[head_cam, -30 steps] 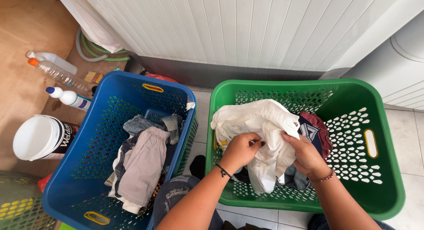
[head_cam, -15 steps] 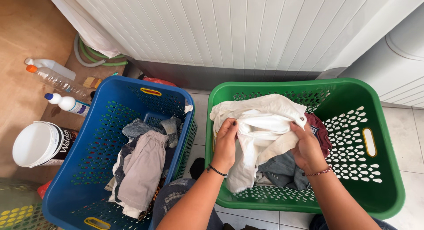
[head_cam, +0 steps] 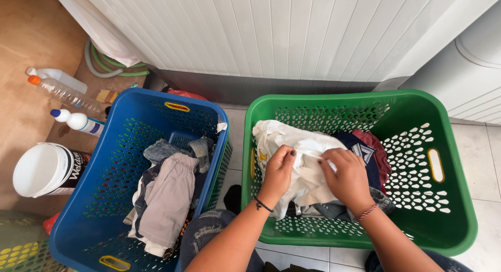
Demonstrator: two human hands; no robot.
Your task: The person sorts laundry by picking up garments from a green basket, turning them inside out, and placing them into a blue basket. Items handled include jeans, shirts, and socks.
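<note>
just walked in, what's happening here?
A person bends over two laundry baskets on a tiled floor. Both hands, left hand and right hand, grip a white garment in the green basket, which also holds dark blue and maroon clothes. The blue basket beside it holds greyish and denim clothes, untouched. Bottles and a white bucket sit to the left.

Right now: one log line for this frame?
left hand: grips white garment | right hand: grips same | location: green basket
</note>
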